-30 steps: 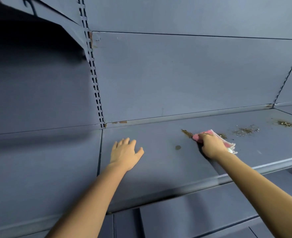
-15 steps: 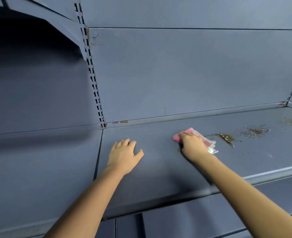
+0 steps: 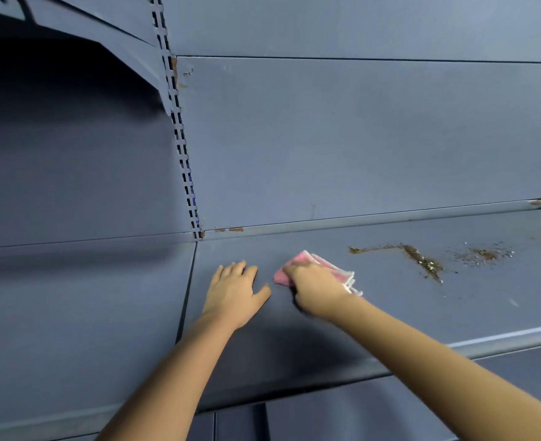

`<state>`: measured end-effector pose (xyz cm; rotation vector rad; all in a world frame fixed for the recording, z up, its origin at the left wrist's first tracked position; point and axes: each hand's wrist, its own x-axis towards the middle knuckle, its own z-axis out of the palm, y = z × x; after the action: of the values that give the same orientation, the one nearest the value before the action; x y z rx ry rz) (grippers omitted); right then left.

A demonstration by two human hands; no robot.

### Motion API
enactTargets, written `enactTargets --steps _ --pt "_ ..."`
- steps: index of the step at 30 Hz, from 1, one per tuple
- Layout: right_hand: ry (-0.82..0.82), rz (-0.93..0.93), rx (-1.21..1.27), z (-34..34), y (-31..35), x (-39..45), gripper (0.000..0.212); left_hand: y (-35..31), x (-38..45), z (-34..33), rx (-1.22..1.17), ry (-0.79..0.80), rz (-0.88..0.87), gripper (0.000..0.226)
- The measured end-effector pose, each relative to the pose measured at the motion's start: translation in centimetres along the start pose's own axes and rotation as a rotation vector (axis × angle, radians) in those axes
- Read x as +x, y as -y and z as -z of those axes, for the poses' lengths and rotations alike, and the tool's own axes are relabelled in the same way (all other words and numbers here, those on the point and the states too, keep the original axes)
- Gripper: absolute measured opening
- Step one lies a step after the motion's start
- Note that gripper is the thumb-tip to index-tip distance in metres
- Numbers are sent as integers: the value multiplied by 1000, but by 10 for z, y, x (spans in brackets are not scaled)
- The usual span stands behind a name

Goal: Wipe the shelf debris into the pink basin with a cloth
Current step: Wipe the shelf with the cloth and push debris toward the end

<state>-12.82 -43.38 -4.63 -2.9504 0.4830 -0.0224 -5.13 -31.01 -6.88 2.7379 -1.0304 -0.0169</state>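
Well, the person is leaning into a grey-blue metal shelf (image 3: 390, 313) with both arms stretched out over it. Their right hand (image 3: 318, 289) has its grip closed round a folded pink cloth (image 3: 336, 270), fingers curled over the top so the wad is pressed flat on the shelf surface; the white edges of the folds stick out to the right of the knuckles. Bunched like that, the cloth gives a firm edge to push with, which I take to be the reason for holding it so.

The left hand (image 3: 235, 292) lies palm down on the shelf just beside the cloth, fingers straight and slightly spread, holding nothing. It looks like a brace, taking some body weight during the reach.

Off to the right, well apart from the cloth, sits the debris (image 3: 422, 259): a brown streak running toward the back wall and then down in a thicker heap, with a lighter scatter (image 3: 482, 254) further right and another bit at the far edge of view. None of it is touching the cloth now.

No pink basin is anywhere to be seen, so I cannot say where the crumbs are meant to fall. Most of the wiping seems yet to be done, judging by how much is lying there.
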Motion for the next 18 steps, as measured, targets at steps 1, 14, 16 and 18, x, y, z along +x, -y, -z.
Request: enactTargets --steps 1,14,16,18 --pt "3 35 -17 -6 2 4 41 0 0 0 -4 3 -1 48" --pt "-200 -393 137 30 -103 27 33 1 3 -3 -21 -23 5 47" --pt "-174 -244 137 31 -64 29 35 1 4 -3 -15 -24 4 48" --pt "-53 -109 142 21 -18 35 41 2 5 -4 -14 -20 -1 49"
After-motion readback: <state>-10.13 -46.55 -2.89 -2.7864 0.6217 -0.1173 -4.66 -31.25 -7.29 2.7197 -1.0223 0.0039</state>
